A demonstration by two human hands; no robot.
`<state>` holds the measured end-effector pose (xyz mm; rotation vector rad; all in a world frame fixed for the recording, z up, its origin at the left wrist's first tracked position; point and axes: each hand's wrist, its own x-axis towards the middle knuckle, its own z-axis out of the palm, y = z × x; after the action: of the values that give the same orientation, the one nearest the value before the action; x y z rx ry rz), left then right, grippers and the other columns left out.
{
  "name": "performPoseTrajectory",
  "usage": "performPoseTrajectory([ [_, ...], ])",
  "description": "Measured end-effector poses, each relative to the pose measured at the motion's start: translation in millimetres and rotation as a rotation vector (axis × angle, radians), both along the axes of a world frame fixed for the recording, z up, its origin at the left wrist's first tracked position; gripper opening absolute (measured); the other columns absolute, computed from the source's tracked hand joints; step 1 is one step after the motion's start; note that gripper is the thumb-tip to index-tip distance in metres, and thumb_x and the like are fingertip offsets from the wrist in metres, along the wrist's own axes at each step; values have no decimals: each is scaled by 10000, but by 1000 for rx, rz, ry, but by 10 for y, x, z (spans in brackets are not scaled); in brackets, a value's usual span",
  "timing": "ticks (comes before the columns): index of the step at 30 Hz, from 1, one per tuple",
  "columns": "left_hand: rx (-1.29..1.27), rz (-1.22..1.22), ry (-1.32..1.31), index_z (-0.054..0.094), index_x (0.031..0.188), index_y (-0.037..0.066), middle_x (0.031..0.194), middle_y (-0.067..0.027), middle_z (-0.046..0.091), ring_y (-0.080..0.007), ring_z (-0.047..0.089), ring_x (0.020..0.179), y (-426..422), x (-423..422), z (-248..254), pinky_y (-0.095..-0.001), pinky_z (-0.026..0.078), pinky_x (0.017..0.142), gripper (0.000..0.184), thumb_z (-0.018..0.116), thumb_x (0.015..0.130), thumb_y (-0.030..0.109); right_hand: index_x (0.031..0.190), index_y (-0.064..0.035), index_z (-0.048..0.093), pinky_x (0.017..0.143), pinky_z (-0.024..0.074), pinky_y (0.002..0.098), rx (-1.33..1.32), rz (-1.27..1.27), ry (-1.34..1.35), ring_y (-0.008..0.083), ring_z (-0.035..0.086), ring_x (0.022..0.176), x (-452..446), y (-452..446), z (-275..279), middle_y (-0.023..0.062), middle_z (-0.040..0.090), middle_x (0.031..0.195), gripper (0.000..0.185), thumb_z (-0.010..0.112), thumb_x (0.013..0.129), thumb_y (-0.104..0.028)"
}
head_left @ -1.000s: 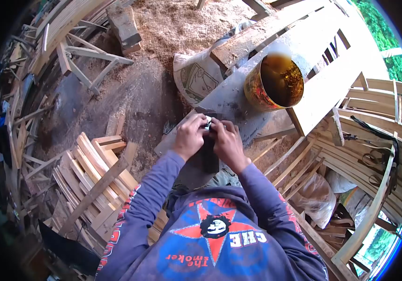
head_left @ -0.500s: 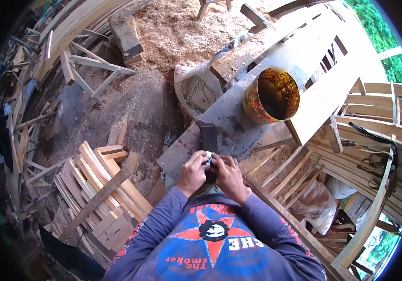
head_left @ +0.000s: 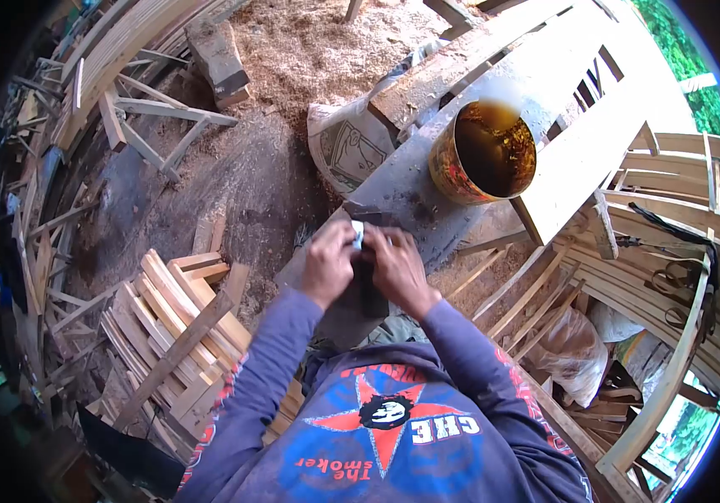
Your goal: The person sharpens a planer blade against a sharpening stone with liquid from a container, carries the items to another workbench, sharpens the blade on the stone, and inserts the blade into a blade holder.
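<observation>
My left hand [head_left: 329,261] and my right hand [head_left: 397,267] are close together over the near end of a grey, stained board [head_left: 435,220]. Both have their fingers curled and pinched on a small white piece [head_left: 357,234] between them. Its exact shape is too small to tell. Beneath the hands lies a dark block-like object [head_left: 371,295], partly hidden by them. Beyond my right hand, a round tin [head_left: 444,172] with dark liquid inside stands on the board.
Stacked wooden pieces [head_left: 177,312] lie at the left, near wooden trestles [head_left: 158,109]. A printed sack [head_left: 351,151] sits beyond the board. Sawdust [head_left: 318,50] covers the floor. Slatted frames [head_left: 670,197] and plastic bags [head_left: 574,352] are at the right.
Compared with half a second ago, both hands are farther forward from the body and slightly left, still on the white piece. The dark object now shows mostly on the near side of the hands.
</observation>
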<state>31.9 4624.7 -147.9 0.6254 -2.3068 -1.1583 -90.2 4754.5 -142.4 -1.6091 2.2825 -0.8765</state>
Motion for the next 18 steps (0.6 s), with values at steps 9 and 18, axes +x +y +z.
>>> performPoseTrajectory([
  [9,83,-6,-4,702,1050,-17,1123,-203,706,-385,701,1041,-25,-60,41,-444,571,912,242,724,811,-50,1340,-2,573,968,492,476,54,-34,-31,362,630,1103,-12,-40,122,161,736,1129,502,675,852,-59],
  [18,33,-41,-14,714,1060,-1,1116,-180,717,-366,720,1025,-100,-166,-5,-439,580,891,253,723,810,-43,1369,7,560,1001,460,485,25,-82,2,355,616,1176,0,49,48,127,762,1116,531,689,863,-90],
])
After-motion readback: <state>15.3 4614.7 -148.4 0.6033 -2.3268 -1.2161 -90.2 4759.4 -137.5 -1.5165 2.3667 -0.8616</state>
